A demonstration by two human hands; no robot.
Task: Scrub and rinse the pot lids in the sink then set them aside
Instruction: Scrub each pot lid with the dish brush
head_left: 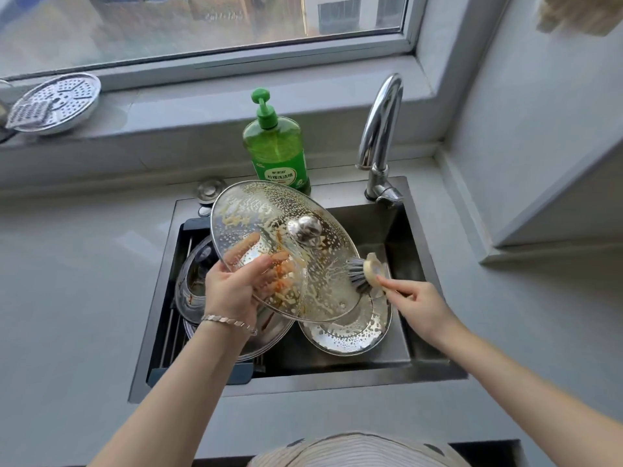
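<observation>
A large glass pot lid (pixel 266 217) with a steel knob, covered in soapy foam, is tilted above the sink (pixel 397 230). My left hand (pixel 232 288) grips its lower left rim, fingers showing through the glass. My right hand (pixel 414 301) holds a scrubbing brush (pixel 365 271) with dark bristles pressed against the lid's right edge. Under it, a foamy steel lid (pixel 350 335) lies in the basin. Another lid (pixel 195 281) rests at the sink's left side on a drain rack.
A green dish soap bottle (pixel 276 146) stands behind the sink, and a chrome faucet (pixel 381 136) rises at the back right with no water running. A perforated steel steamer plate (pixel 57 102) sits on the window ledge at left. Grey counter surrounds the sink.
</observation>
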